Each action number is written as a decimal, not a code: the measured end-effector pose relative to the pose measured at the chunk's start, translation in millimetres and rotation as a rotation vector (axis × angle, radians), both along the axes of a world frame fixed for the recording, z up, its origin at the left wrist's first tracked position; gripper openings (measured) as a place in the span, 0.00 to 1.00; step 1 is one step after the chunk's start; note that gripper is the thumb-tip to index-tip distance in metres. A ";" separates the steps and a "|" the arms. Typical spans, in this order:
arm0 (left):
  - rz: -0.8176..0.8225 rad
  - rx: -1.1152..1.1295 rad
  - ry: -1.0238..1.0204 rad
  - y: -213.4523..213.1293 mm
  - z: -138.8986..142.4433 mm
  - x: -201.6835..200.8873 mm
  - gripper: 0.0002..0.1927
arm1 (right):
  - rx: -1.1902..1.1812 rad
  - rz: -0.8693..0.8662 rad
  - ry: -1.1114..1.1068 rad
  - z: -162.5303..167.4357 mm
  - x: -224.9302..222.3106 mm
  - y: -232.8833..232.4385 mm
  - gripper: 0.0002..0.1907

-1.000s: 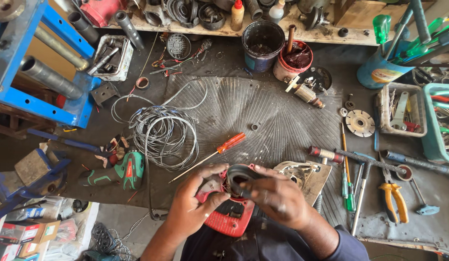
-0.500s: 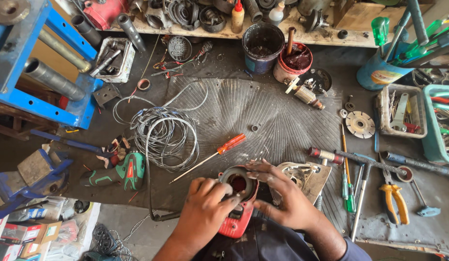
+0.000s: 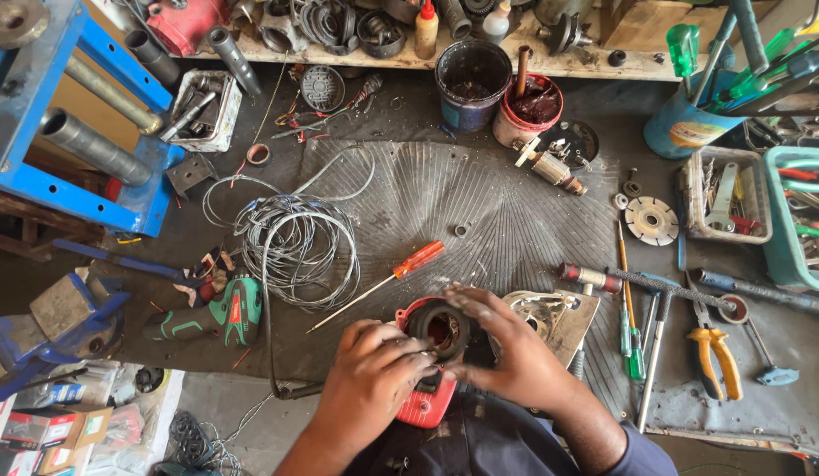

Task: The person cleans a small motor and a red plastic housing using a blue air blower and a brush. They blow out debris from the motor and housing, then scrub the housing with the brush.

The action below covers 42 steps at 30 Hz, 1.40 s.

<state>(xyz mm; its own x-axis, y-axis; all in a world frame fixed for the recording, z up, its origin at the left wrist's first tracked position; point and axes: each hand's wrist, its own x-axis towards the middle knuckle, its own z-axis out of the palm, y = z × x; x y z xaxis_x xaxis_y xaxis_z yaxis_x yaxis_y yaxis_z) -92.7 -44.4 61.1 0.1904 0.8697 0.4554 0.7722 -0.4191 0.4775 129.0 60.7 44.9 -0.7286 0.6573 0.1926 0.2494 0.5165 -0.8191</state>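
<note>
Had the red motor housing [image 3: 431,370] at the near edge of the bench [image 3: 480,203]. Left hand [image 3: 374,379] curled round its side, right hand [image 3: 506,353] spread over the dark bore [image 3: 438,328]. Felt rigid, likely heavy, greasy; best gripped by the outer shell.

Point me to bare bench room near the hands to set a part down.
Freest: the ribbed mat between the wire coil, the orange-handled screwdriver and the armature. Crowded: right of the right hand, with screwdrivers and pliers; left of the left hand, a green drill.
</note>
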 end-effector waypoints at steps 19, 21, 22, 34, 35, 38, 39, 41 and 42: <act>0.070 -0.188 -0.164 -1.3 -9.5 -28.0 0.15 | 0.249 0.218 -0.018 13.2 -12.3 29.5 0.23; 0.096 -0.178 -0.140 -1.0 -9.9 -26.0 0.14 | 0.230 0.198 -0.018 13.9 -12.1 28.8 0.24; 0.097 -0.166 -0.122 -1.1 -9.6 -25.6 0.14 | 0.237 0.194 -0.022 14.3 -11.7 28.3 0.25; -0.029 -0.240 0.074 5.9 3.0 -27.7 0.34 | 0.360 0.191 -0.147 20.6 -9.1 19.4 0.47; -0.043 -0.301 0.103 6.7 3.1 -27.4 0.36 | 0.378 0.189 -0.170 20.5 -9.4 17.4 0.47; -0.017 -0.261 0.051 8.5 -0.6 -25.6 0.37 | 0.387 0.165 -0.208 17.6 -10.6 12.4 0.44; 0.005 -0.259 0.038 9.3 -3.0 -24.3 0.37 | 0.382 0.154 -0.219 16.0 -10.2 11.5 0.42; 0.034 -0.250 0.000 11.3 -9.1 -20.7 0.36 | 0.378 0.151 -0.228 12.3 -7.8 9.9 0.40; 0.063 -0.267 -0.031 12.3 -12.2 -18.3 0.35 | 0.373 0.137 -0.240 10.7 -5.0 9.3 0.39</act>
